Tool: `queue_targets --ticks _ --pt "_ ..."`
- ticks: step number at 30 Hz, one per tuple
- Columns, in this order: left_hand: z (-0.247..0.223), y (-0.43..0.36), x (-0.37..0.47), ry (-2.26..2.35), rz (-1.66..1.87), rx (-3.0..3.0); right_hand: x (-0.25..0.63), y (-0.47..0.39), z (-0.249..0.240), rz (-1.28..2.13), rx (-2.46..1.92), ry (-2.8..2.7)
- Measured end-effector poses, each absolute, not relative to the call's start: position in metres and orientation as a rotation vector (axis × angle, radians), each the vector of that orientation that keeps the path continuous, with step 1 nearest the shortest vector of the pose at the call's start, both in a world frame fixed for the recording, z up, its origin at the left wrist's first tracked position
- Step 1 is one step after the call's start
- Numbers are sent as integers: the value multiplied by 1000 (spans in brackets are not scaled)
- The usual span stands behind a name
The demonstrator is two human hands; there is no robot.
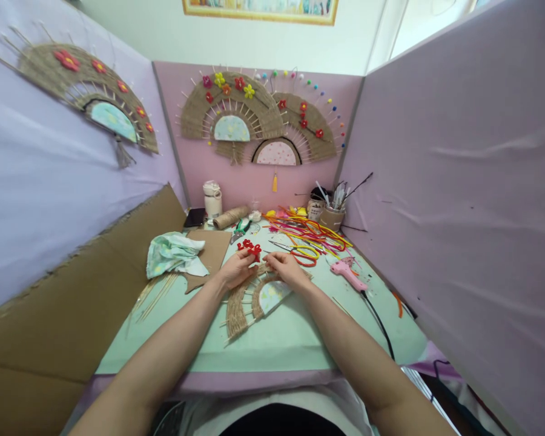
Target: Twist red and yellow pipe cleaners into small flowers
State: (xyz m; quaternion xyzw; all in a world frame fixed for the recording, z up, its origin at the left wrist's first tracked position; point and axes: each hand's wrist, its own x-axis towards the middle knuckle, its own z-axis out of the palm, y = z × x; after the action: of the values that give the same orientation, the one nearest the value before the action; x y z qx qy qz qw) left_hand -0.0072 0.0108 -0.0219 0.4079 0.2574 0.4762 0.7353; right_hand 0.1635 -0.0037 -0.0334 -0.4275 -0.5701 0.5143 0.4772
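My left hand (238, 269) is closed on red fuzzy flowers (251, 247), holding them above the table. Close to its right, my right hand (285, 267) has thumb and fingertips pinched together; a thin dark tip shows at them, too small to make out. Beneath both hands lies a twine-wrapped fan (238, 312) with thin sticks poking out and a pale green patterned half-circle (272, 295) at its inner edge. The hands hide part of its upper side.
Scissors (305, 254), colored pipe cleaners (309, 230) and a pink glue gun (349, 275) with a black cord lie right. Patterned cloth (175, 254), cardboard (215, 245), pliers (240, 230) and a twine roll (231, 217) are left. Cups (331, 217) stand behind.
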Motion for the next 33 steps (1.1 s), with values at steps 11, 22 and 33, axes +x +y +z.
queue_targets --ticks 11,22,33 --pt "-26 14 -7 583 1091 857 162 -7 -28 1060 -1057 -1498" --pt "-21 14 -6 576 1101 785 148 0 -14 984 -1071 -1645" --pt "-21 17 -7 547 1122 691 139 14 -12 1058 -1081 -1489"
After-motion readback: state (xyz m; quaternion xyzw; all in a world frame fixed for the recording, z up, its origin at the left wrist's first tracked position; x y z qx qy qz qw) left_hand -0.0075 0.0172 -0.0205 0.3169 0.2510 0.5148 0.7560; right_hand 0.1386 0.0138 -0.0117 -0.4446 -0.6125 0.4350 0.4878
